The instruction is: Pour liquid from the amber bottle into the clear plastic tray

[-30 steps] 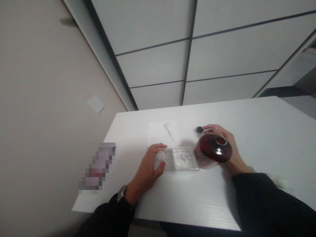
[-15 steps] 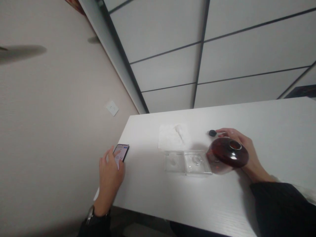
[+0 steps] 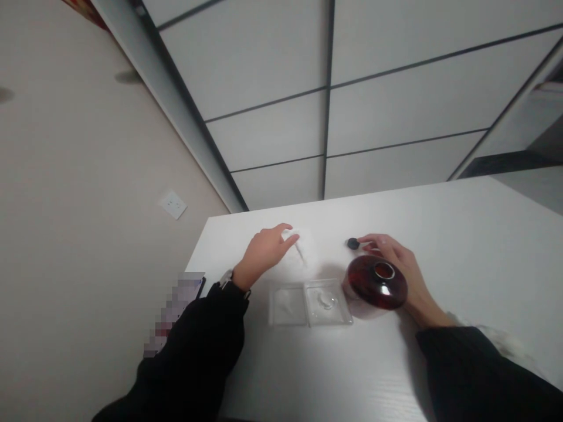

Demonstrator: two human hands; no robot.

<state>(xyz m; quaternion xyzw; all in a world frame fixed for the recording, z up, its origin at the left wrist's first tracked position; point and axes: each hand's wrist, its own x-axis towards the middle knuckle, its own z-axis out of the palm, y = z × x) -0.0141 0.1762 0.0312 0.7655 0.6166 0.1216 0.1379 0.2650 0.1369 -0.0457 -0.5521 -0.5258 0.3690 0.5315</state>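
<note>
My left hand [image 3: 266, 251] reaches over a white tissue [image 3: 310, 249], thumb and index finger apart. Between them lies the far end of a slim, whitish tapered piece [image 3: 301, 253], its kind unclear. My right hand [image 3: 398, 258] rests on the table behind a brown glass bottle [image 3: 373, 287], which stands upright with its mouth uncovered. The index finger stretches to a small black cap [image 3: 353, 243], and the thumb is hidden by the bottle. Left of the bottle sits a clear plastic two-part box [image 3: 307, 305] with a clear round blob [image 3: 326, 300] in its right half.
A phone [image 3: 185, 299], its screen blurred into blocks, lies at the left edge of the white table [image 3: 308, 369], partly behind my left sleeve. A wall with a socket [image 3: 174, 205] rises at left, and panelled doors [image 3: 272, 129] stand behind the table. Something whitish [image 3: 492, 340] lies by my right sleeve.
My left hand has left the phone and moved right to the tissue. My right hand, the bottle and the cap stay together in place while the view has shifted to the right.
</note>
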